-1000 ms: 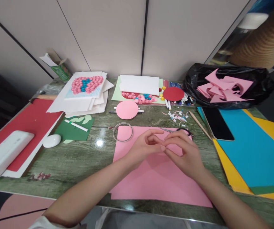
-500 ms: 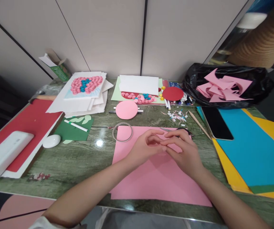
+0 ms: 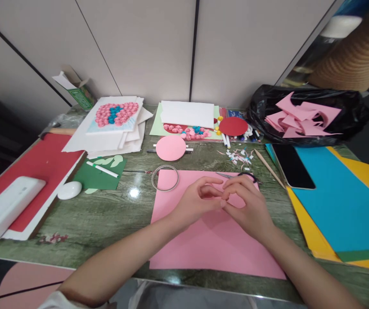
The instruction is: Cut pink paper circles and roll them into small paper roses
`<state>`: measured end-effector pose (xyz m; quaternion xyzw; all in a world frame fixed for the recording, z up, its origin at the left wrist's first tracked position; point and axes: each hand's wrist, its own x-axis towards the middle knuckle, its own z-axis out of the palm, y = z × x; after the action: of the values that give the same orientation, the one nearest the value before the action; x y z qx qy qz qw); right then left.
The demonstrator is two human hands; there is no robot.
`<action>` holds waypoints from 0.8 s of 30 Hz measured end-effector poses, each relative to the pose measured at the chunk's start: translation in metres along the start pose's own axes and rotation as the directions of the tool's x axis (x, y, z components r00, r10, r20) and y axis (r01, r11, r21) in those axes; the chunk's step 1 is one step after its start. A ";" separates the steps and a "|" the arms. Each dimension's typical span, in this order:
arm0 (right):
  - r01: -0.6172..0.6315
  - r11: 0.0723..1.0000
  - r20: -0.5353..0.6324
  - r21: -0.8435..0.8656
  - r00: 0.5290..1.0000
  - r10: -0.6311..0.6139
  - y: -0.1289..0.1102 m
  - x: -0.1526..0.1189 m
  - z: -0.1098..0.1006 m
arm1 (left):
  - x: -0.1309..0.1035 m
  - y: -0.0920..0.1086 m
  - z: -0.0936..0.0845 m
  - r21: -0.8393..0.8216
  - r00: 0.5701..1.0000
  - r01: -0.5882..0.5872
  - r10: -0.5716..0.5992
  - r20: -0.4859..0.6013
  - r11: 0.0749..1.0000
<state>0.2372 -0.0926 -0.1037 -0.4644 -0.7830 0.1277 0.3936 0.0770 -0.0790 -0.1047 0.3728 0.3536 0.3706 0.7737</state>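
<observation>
My left hand (image 3: pixel 200 197) and my right hand (image 3: pixel 246 201) meet at the fingertips above a large pink paper sheet (image 3: pixel 204 244). Both have curled fingers, with the thumbs and fingertips pinched together; anything between them is too small or hidden to make out. Just beyond the right fingers lie scissors (image 3: pixel 251 176), partly covered by that hand. A metal ring (image 3: pixel 152 179) rests across the sheet's far left corner. Behind the ring, a pink paper disc (image 3: pixel 170 148) lies on top of some pens.
Paper scraps (image 3: pixel 238 156), a wooden stick (image 3: pixel 270 168) and a phone (image 3: pixel 294 166) on blue paper (image 3: pixel 342 201) lie to the right. A black bag (image 3: pixel 258 111) holds pink offcuts. Leftward are green paper (image 3: pixel 107 182), a white mouse (image 3: pixel 69 190) and a picture with paper rolls (image 3: pixel 116 115).
The fingers of my right hand have curled in more, and its index finger has bent down towards the thumb. Both hands stay in nearly the same place.
</observation>
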 end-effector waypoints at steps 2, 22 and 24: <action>-0.004 1.000 -0.001 0.002 1.000 0.004 -0.002 0.001 -0.001 | 0.000 0.001 -0.001 -0.019 1.000 -0.001 0.000 -0.014 1.000; 0.004 1.000 0.059 0.006 0.998 -0.004 0.003 -0.002 0.002 | 0.000 0.008 -0.001 0.141 0.999 -0.047 0.045 0.016 0.989; -0.009 1.000 0.021 -0.006 1.000 0.009 0.004 -0.002 0.002 | -0.001 0.007 -0.001 0.111 1.000 -0.028 0.027 0.011 0.993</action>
<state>0.2389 -0.0922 -0.1081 -0.4677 -0.7853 0.1321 0.3835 0.0739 -0.0761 -0.0987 0.4219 0.3647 0.3594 0.7482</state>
